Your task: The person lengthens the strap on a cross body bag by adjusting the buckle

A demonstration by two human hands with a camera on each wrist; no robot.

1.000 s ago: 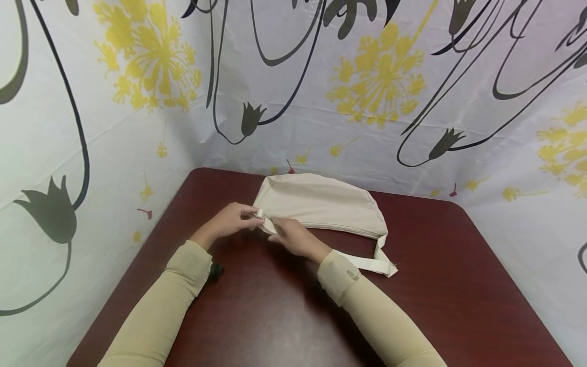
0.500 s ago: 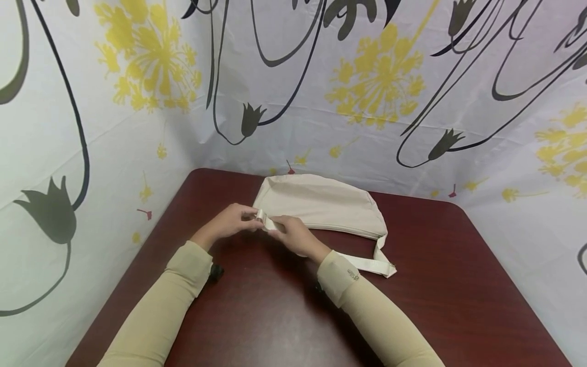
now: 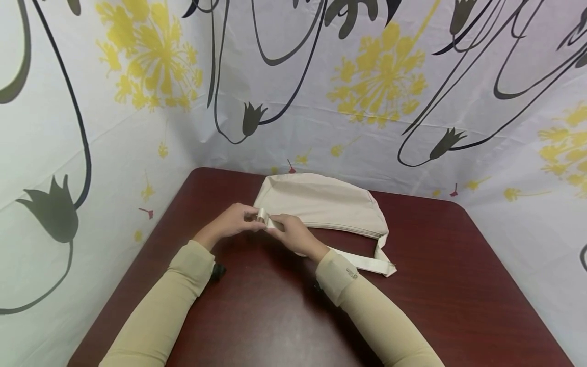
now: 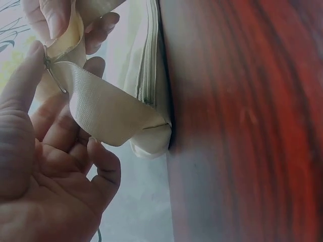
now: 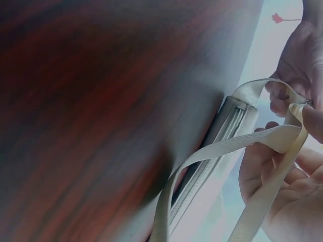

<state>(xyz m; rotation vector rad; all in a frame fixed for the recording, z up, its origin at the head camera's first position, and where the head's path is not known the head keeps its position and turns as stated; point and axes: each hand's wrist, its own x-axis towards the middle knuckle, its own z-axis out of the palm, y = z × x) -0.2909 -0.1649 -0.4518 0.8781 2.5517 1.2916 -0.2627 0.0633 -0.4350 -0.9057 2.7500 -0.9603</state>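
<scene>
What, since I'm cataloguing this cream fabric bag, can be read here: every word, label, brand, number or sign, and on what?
No readable text anywhere.
Cream fabric zippered bag: none visible.
Flat cream woven strap: none visible.
Small grey mark on the beige right sleeve cuff: too small to tell whether it is lettering.
White flower-printed backdrop: plant designs only.

White fabric walls (image 3: 302,135) with yellow and grey floral prints surround a dark-red table (image 3: 247,311).
</scene>
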